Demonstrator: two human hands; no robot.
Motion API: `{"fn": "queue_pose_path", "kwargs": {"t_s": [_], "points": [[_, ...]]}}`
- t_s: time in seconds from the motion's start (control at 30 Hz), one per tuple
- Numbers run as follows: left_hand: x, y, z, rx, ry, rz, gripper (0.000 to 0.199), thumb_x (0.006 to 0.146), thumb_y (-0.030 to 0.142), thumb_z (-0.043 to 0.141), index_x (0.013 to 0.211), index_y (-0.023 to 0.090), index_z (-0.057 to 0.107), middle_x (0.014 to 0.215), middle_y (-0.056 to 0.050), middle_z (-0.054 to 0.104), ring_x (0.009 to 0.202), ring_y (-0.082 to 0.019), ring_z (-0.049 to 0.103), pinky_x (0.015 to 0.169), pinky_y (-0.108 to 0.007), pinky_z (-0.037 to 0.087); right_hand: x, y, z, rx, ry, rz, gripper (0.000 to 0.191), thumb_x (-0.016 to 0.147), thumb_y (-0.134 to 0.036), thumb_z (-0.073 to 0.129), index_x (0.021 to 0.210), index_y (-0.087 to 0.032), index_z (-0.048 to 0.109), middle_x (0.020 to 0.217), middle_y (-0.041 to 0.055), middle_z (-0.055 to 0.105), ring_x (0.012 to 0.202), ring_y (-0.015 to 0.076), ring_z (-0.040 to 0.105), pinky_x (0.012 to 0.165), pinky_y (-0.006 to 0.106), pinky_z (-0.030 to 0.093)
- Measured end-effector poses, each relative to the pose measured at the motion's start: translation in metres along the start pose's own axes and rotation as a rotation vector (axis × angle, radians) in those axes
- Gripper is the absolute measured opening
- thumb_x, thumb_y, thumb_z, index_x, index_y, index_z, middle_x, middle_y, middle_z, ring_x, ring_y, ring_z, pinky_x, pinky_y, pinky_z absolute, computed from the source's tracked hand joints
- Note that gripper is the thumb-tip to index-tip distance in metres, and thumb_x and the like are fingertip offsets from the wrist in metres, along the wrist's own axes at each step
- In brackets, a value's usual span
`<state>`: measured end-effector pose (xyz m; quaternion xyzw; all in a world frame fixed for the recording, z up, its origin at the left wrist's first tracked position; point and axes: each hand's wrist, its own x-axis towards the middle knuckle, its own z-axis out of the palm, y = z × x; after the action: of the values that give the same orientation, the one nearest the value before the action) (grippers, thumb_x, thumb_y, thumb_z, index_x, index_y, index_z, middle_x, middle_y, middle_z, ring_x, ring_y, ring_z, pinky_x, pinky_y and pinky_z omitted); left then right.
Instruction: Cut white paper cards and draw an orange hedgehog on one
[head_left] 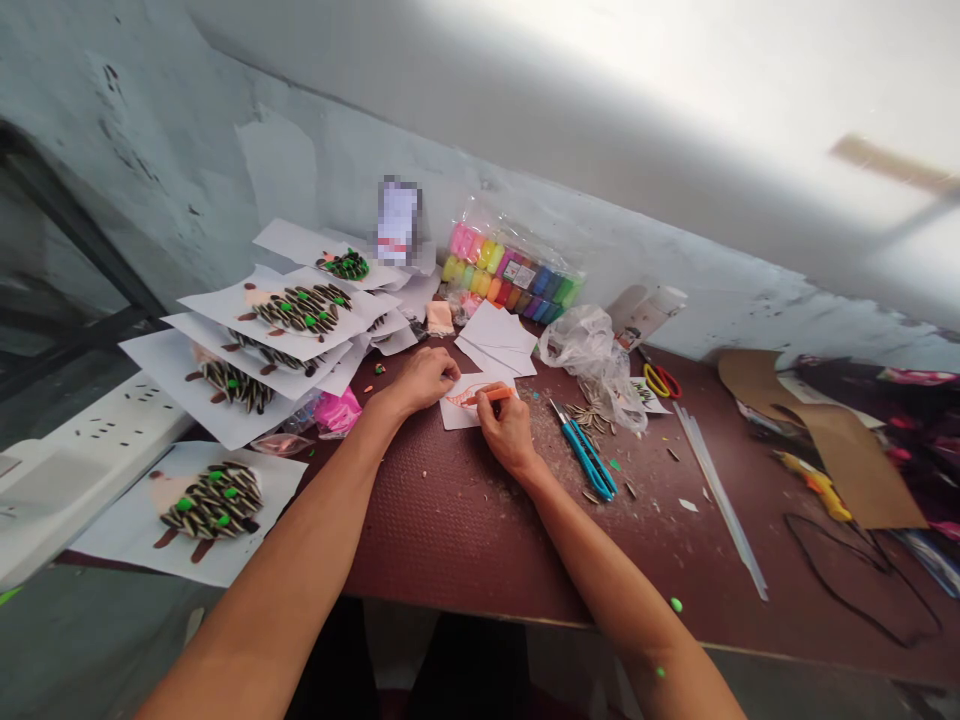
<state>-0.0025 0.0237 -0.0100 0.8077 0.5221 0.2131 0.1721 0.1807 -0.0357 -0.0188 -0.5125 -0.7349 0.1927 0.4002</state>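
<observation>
On the table lies a small white paper card [457, 415] with an orange drawing on it. My right hand [506, 428] is closed around an orange marker [499, 395], held low over the card. My left hand [426, 380] rests at the card's upper left edge with its fingers curled in; nothing shows in them. Behind the card sit several blank white cards [496, 338]. A blue utility knife [583, 452] lies right of my right hand, beside a scatter of striped seeds [592, 422].
Papers with seed-covered hedgehogs [300, 310] are stacked at left, near a white power strip [90, 450]. Toward the wall are a pack of coloured clay [514, 270] and a plastic bag [592, 350]. Scissors [661, 380], glue sticks [721, 500] and a yellow glue gun [817, 485] lie right.
</observation>
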Motion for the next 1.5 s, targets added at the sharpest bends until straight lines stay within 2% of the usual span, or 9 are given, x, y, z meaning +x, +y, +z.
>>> {"fn": "queue_pose_path", "kwargs": {"t_s": [0.9,1.0,1.23,1.5], "points": [[-0.0001,-0.001,0.0014,-0.02,0.004,-0.006,0.025,0.078,0.011,0.058,0.089,0.018,0.079,0.099,-0.007,0.075,0.095,-0.022,0.065,0.09,-0.032,0.051,0.0003,-0.0006,-0.0002,-0.011,0.026,0.005,0.025,0.092,-0.035,0.049,0.076,-0.021,0.063,0.064,0.0006,0.063,0.055,0.0144,0.055,0.061,0.027,0.044],[0.0002,-0.0019,0.0018,-0.03,0.002,-0.003,0.024,0.078,0.012,0.059,0.088,0.018,0.079,0.099,-0.007,0.075,0.094,-0.022,0.065,0.09,-0.032,0.051,0.0004,-0.0023,-0.0009,0.014,0.021,0.007,0.026,0.092,-0.035,0.049,0.076,-0.021,0.065,0.068,0.0016,0.066,0.057,0.0145,0.056,0.062,0.027,0.045],[0.0006,-0.002,0.0023,-0.011,0.004,-0.002,0.025,0.079,0.012,0.058,0.09,0.018,0.079,0.1,-0.007,0.075,0.095,-0.022,0.065,0.09,-0.032,0.051,0.001,0.0019,-0.0015,0.004,0.108,0.054,0.031,0.094,-0.037,0.049,0.08,-0.019,0.07,0.075,0.0055,0.07,0.065,0.0169,0.061,0.065,0.028,0.046],[-0.0001,-0.0011,0.001,-0.01,0.001,0.002,0.024,0.079,0.012,0.059,0.089,0.019,0.079,0.099,-0.007,0.076,0.095,-0.022,0.065,0.09,-0.032,0.051,0.0013,0.0044,-0.0008,0.003,0.042,0.022,0.03,0.097,-0.038,0.049,0.085,-0.02,0.069,0.076,0.0048,0.07,0.067,0.0173,0.062,0.067,0.029,0.047]]}}
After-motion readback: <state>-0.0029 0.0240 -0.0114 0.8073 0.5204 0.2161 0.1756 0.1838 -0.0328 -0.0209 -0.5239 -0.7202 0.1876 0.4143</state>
